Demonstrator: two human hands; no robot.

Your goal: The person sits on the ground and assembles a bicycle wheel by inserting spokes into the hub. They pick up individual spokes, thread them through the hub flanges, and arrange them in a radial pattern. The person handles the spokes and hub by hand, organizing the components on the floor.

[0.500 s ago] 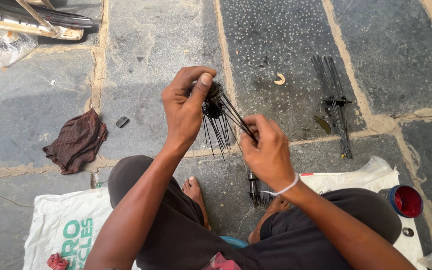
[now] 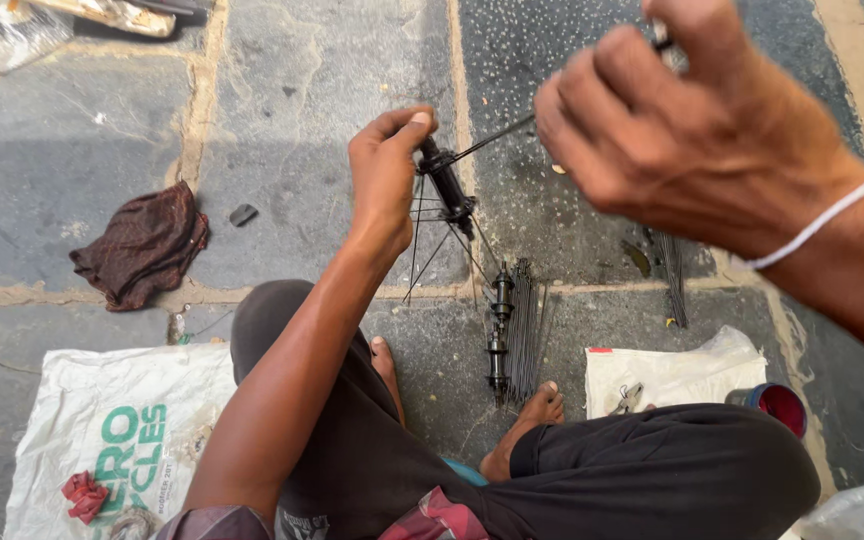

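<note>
Black wheel hub [image 2: 444, 180] is up off the floor, pinched at its top end between thumb and fingers of the left hand [image 2: 384, 175], axle tilted, above the stone floor [image 2: 292, 120] in front of the crossed legs.

Spokes: several thin black ones [image 2: 430, 250] already hang from the hub flanges, fanning down. One spoke [image 2: 492, 138] runs from the hub up toward the right hand [image 2: 692, 130]. That hand is raised close to the camera and blurred; fingers are curled closed, apparently on the far end of that spoke, though the grip point itself is mostly hidden.

Progress, as a judgement: lacing has started but is far from finished. Only a few spokes are in the hub, and plenty lie loose. No rim in view.

On the floor just below the held hub: a second hub [image 2: 499, 330] lying lengthwise, touching a bundle of loose spokes [image 2: 526, 325] beside it. Another loose bundle [image 2: 670, 285] lies to the right, partly behind the right forearm.

Containers:
- small red pot [image 2: 778, 408], open, at the right knee; contents can't be made out.
- white plastic bag [image 2: 667, 375] next to it, lying flat, with a small metal part [image 2: 628, 398] on top.
- clear bag corner at bottom right, contents not visible.

Further out: white woven sack [image 2: 102, 430] spread on the floor at left with a red scrap [image 2: 84, 495] on it, dark brown rag [image 2: 142, 245] on the stone, small dark chip [image 2: 243, 214] just beside it.
</note>
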